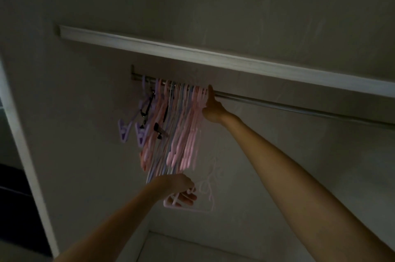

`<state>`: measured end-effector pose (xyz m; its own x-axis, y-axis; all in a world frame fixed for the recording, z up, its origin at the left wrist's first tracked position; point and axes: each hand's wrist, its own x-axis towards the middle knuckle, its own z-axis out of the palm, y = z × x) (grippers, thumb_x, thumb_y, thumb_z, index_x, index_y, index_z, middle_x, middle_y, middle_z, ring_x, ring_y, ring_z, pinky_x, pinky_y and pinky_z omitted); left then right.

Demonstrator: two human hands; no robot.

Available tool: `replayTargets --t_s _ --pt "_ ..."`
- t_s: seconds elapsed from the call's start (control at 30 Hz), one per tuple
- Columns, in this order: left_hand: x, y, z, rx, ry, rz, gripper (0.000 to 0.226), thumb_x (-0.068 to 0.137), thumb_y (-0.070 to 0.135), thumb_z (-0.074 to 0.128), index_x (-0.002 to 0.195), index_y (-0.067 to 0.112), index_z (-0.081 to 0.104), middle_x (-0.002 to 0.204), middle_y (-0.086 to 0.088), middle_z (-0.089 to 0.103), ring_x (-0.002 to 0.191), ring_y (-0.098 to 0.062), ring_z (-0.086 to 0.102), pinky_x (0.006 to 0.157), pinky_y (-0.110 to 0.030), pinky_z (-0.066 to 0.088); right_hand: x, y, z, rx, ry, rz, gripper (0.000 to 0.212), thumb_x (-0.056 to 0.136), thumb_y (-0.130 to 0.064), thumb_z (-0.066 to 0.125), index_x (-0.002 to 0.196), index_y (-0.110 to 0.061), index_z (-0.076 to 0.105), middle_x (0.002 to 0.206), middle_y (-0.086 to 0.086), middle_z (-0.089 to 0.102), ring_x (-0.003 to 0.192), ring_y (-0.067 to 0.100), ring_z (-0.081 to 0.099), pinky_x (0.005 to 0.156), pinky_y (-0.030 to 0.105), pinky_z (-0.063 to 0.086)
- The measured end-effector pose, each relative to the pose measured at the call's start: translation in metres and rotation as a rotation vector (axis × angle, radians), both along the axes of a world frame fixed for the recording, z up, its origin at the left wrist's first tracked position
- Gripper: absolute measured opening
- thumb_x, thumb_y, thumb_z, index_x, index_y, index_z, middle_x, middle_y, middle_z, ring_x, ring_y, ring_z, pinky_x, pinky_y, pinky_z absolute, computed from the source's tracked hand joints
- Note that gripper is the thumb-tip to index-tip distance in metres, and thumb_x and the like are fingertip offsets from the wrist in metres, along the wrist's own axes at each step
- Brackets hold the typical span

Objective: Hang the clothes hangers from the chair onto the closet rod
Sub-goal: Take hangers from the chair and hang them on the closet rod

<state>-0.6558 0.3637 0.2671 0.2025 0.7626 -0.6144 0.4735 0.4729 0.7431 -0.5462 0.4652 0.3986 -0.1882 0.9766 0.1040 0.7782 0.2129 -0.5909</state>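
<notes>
Dim closet walls surround a white shelf [213, 56] whose front edge runs just above the metal rod [299, 106], and the rod is bare along its whole right stretch. Crowded at the rod's far left end hang pink, purple and blue hangers [181, 125], where the right hand [211, 110] reaches up beside the last pink one, fingers at the rod, though whether its grip closes on anything cannot be told. Lower and nearer, the left hand [181, 189] curls its grip round a pale pink hanger [188, 206] under the bunch.
</notes>
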Motion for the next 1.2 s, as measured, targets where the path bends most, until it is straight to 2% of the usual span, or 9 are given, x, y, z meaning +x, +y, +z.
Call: replayTargets --t_s 0.07,0.27,0.37,0.47,0.6,0.73,0.87,1.0,1.2 --pt "-0.002 0.001 0.000 -0.003 0.000 0.001 0.023 0.099 0.020 0.036 0.083 0.017 0.052 0.082 0.004 0.062 0.070 -0.009 0.059 0.068 -0.023 0.044 -0.010 0.004 -0.001 -0.001 0.018 0.010 0.084 0.097 -0.014 0.044 0.145 -0.024 -0.025 0.152 0.019 0.028 0.123 0.033 0.049 0.099 0.033 0.043" --pt "-0.007 0.002 -0.002 -0.011 -0.003 -0.012 0.017 0.096 0.015 0.040 0.088 0.017 0.055 0.085 0.005 0.064 0.073 -0.009 0.061 0.074 -0.027 0.046 -0.002 -0.011 0.001 0.031 0.051 -0.003 0.085 0.095 -0.014 0.047 0.147 -0.023 -0.019 0.151 0.010 0.031 0.127 0.028 0.046 0.100 0.029 0.040" --pt "-0.006 -0.008 -0.006 -0.022 -0.016 -0.049 0.015 0.096 0.015 0.042 0.094 0.017 0.057 0.093 0.004 0.066 0.083 -0.012 0.064 0.086 -0.029 0.047 0.020 -0.042 -0.017 0.193 0.111 -0.116 0.066 0.093 -0.018 0.047 0.149 -0.025 0.012 0.122 0.000 0.054 0.103 0.022 0.058 0.085 0.029 0.046" --pt "-0.007 -0.024 -0.008 -0.003 -0.045 -0.174 0.026 0.097 0.018 0.041 0.119 0.016 0.055 0.110 0.002 0.063 0.093 -0.012 0.062 0.087 -0.027 0.047 0.064 -0.067 -0.067 0.240 0.135 -0.243 0.035 0.088 -0.013 0.047 0.122 -0.022 0.049 0.108 0.008 0.066 0.092 0.028 0.065 0.081 0.034 0.053" --pt "-0.011 -0.046 -0.016 0.058 -0.093 -0.387 0.035 0.102 0.025 0.034 0.132 0.015 0.049 0.115 0.004 0.062 0.090 -0.002 0.062 0.084 -0.021 0.048 0.140 -0.111 -0.140 -0.258 -0.013 -0.322 0.028 0.078 -0.017 0.054 0.106 -0.019 0.049 0.105 0.006 0.054 0.103 0.028 0.059 0.084 0.031 0.045" --pt "0.000 -0.062 -0.018 0.150 -0.074 -0.580 0.027 0.102 0.021 0.032 0.124 0.020 0.048 0.107 0.011 0.063 0.078 0.007 0.063 0.076 -0.015 0.046 0.176 -0.185 -0.157 -0.595 -0.108 0.076 0.063 0.088 -0.005 0.060 0.143 -0.007 0.028 0.141 0.002 0.036 0.131 0.015 0.037 0.099 0.016 0.032" --pt "0.019 -0.066 -0.020 0.269 0.019 -0.702 0.032 0.102 0.012 0.033 0.129 0.006 0.048 0.088 0.017 0.063 0.063 0.014 0.059 0.062 -0.008 0.039 0.188 -0.222 -0.139 -0.731 0.196 0.097 0.025 0.098 -0.018 0.045 0.119 -0.011 0.056 0.097 0.003 0.060 0.073 0.004 0.062 0.071 0.017 0.052" --pt "0.047 -0.059 -0.014 0.636 0.035 -0.521 0.035 0.094 -0.003 0.046 0.129 -0.008 0.049 0.102 0.001 0.056 0.072 0.019 0.057 0.072 0.000 0.039 0.203 -0.232 -0.108 -0.780 0.222 -0.009 0.022 0.101 -0.030 0.035 0.111 -0.022 0.054 0.065 -0.002 0.039 0.041 0.001 0.029 0.039 0.012 0.026" --pt "0.074 -0.041 0.021 0.936 0.064 -0.403 0.035 0.087 0.000 0.061 0.121 -0.001 0.058 0.125 -0.019 0.059 0.105 -0.027 0.061 0.097 -0.033 0.046 0.229 -0.218 -0.050 -0.542 -0.022 -0.287 0.019 0.099 -0.015 0.038 0.087 -0.019 0.052 0.060 -0.001 0.033 0.032 0.000 0.022 0.032 0.011 0.016"
